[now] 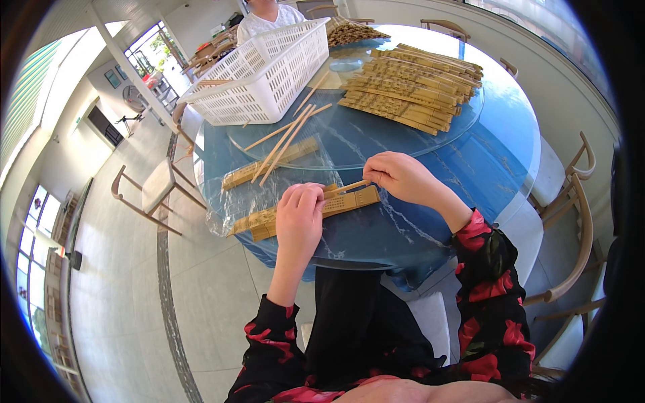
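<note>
My left hand (300, 211) is closed over the middle of a golden-brown printed paper sleeve (356, 200) at the near edge of the table. More sleeve of the same colour sticks out to its left. My right hand (403, 176) pinches the right end of pale wooden chopsticks (346, 190), which slant down toward the left fingers along the sleeve. Whether their left end is inside a sleeve is hidden by the left hand. Just beyond lies another sleeve bundle (242, 176) on clear plastic film, crossed by several loose chopsticks (285, 146).
A white slatted plastic basket (285, 84) stands at the back left, with chopsticks in it. On the glass turntable (403, 144) a broad pile of brown sleeves (410, 84) is spread. Another pile (353, 31) lies farther back. A person (269, 19) sits across the table; wooden chairs surround it.
</note>
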The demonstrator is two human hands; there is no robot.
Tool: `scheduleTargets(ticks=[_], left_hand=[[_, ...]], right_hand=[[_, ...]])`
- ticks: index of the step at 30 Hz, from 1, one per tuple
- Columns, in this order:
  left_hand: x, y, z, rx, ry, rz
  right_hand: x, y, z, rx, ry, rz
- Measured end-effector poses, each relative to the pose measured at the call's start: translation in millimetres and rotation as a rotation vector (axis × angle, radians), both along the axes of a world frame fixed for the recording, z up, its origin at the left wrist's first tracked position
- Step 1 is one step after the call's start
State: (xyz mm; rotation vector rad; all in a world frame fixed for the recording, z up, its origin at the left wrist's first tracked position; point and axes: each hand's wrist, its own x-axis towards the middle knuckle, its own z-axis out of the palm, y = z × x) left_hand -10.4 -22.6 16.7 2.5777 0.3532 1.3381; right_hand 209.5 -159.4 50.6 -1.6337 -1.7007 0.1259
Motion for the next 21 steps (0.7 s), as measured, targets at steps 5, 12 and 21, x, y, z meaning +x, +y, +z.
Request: scheduleTargets(ticks=[5,12,21], left_hand=[[-1,1,-1,0.097,0.02,-0.005],[6,-6,3,0.157,0.063,-0.148],[2,-2,1,-0.019,0.044,-0.16]], right_hand=[[1,-1,0,-0.132,0.051,0.094],[-16,2,0,-0.23,0.069,0.191],[-11,7,-10,-0.196,0.174,0.216]])
